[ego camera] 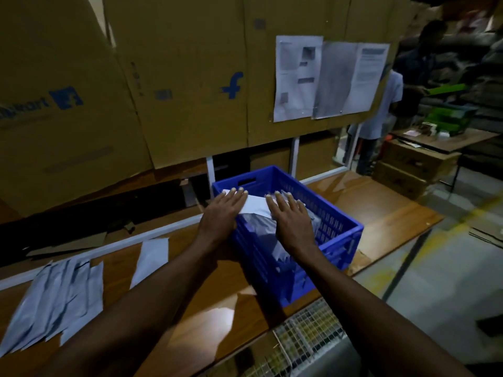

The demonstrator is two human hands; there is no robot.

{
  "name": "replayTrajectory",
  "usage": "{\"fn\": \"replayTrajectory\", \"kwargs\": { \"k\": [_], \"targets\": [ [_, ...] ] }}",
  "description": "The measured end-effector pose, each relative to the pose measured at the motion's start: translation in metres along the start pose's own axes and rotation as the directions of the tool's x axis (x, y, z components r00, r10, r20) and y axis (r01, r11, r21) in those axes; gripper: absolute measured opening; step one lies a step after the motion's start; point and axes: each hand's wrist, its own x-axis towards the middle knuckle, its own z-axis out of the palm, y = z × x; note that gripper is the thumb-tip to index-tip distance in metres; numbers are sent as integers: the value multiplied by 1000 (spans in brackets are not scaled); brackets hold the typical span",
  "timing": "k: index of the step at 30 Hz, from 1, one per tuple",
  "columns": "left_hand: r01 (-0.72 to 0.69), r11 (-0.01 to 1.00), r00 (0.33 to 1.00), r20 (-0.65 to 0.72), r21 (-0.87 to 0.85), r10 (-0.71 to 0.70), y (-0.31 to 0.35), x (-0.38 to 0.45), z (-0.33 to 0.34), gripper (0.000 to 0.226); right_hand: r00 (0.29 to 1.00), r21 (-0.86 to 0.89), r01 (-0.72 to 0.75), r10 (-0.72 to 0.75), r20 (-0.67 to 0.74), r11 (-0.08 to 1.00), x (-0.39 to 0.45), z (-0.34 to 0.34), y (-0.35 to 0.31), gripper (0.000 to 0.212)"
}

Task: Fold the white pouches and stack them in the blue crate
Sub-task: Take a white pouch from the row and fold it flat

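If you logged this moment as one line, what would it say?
step: stacking | left hand and right hand: flat on folded pouch in blue crate | unfolded pouches: on table

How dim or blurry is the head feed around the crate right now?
Head view: dim overall, brightest on the folded white pouch under both flat hands, left hand and right hand; glare patch on the wooden table; wall papers unreadably blurred; wide-angle bending tilts the cardboard wall.
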Motion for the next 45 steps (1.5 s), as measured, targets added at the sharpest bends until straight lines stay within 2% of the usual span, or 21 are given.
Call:
{"fn": "replayTrajectory", "kwargs": {
  "k": [5, 9, 11, 14, 16, 19, 22, 25, 28, 29, 31, 33, 35, 37, 38, 39, 41, 42, 43, 44, 45],
  "targets": [
    [-54, 990, 991, 116, -128, 69, -2, 42, 27, 63, 983, 33, -63, 56, 176, 997, 11, 22, 29, 81],
    [-61, 967, 935, 324, -249, 143, -20, 87, 49, 49, 961, 191, -152, 100, 257, 970, 25, 34, 44, 52],
    [-105, 969, 878, 437, -223, 195, -28, 111, 57, 50, 938, 239, -200, 115, 327, 950, 34, 39, 47, 31],
    [-151, 972, 737, 635, -179, 231, -34, 140, 72, 41, 890, 303, -306, 159, 427, 903, 46, 51, 48, 15],
    [-164, 970, 645, 725, -178, 242, -38, 152, 87, 26, 849, 331, -378, 182, 495, 864, 52, 63, 47, 14],
    [-133, 979, 576, 791, -158, 206, -46, 161, 117, 10, 799, 332, -437, 192, 570, 836, 60, 83, 45, 19],
    [-35, 986, 560, 814, -161, 153, -43, 160, 132, 12, 774, 289, -435, 190, 603, 852, 64, 101, 39, 24],
    [177, 962, 557, 827, -206, 74, -36, 155, 148, 9, 769, 212, -417, 218, 601, 884, 67, 117, 33, 40],
    [584, 779, 555, 813, -229, -177, -31, 147, 171, 8, 741, 155, -423, 243, 625, 893, 70, 130, 31, 40],
    [606, 763, 561, 801, -225, -210, -31, 146, 178, 12, 733, 142, -421, 244, 635, 896, 72, 133, 31, 40],
    [701, 678, 498, 833, -222, -242, -35, 146, 197, 23, 725, 119, -422, 255, 640, 899, 75, 137, 30, 39],
    [730, 659, 426, 875, -184, -229, -36, 149, 201, 34, 721, 98, -424, 270, 639, 900, 78, 142, 29, 41],
    [642, 751, 404, 900, -154, -161, -36, 153, 201, 27, 713, 82, -416, 269, 648, 906, 80, 145, 26, 45],
    [655, 747, 376, 907, -115, -190, -35, 156, 192, 23, 707, 76, -414, 268, 655, 907, 83, 149, 24, 47],
    [718, 687, 348, 910, -106, -223, -37, 157, 198, 25, 709, 71, -411, 269, 652, 909, 83, 151, 24, 46],
    [771, 624, 351, 903, -127, -249, -39, 158, 208, 26, 713, 64, -404, 270, 647, 913, 84, 152, 23, 45],
    [759, 634, 404, 872, -151, -276, -39, 159, 209, 28, 724, 58, -392, 269, 636, 918, 85, 155, 22, 44],
    [780, 618, 359, 881, -101, -309, -40, 160, 209, 28, 726, 59, -386, 264, 635, 921, 86, 157, 21, 45],
    [736, 662, 414, 867, -139, -278, -39, 160, 207, 26, 728, 59, -380, 259, 635, 923, 87, 158, 21, 45],
    [699, 706, 415, 871, -118, -265, -37, 159, 205, 26, 729, 58, -375, 256, 635, 925, 88, 160, 20, 44],
    [640, 757, 454, 860, -132, -234, -35, 157, 201, 27, 727, 56, -374, 255, 637, 926, 89, 160, 20, 44]
  ]
}}
